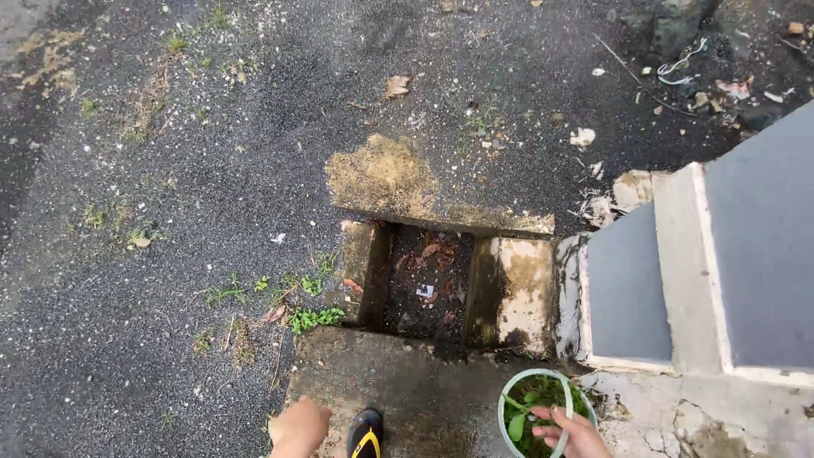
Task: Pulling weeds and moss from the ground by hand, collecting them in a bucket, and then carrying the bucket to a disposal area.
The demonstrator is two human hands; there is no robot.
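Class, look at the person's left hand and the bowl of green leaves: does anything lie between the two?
Yes. A black-and-yellow sandal on the concrete slab lies between the left hand and the bowl of green leaves. The right hand already grips the bowl's rim, nothing between them.

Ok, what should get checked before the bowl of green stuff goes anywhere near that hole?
1. Right hand has the bowl: ok, fingers over its rim.
2. Bowl holds leaves: ok, green leaves inside.
3. Left hand free: ok, loosely closed, nothing seen in it.
4. Drain hole uncovered: ok, open, dead leaves and litter at the bottom.
5. Footing: cannot tell; one sandal on the concrete slab, the other foot out of view.
6. Slab dry: not ok, it looks damp.
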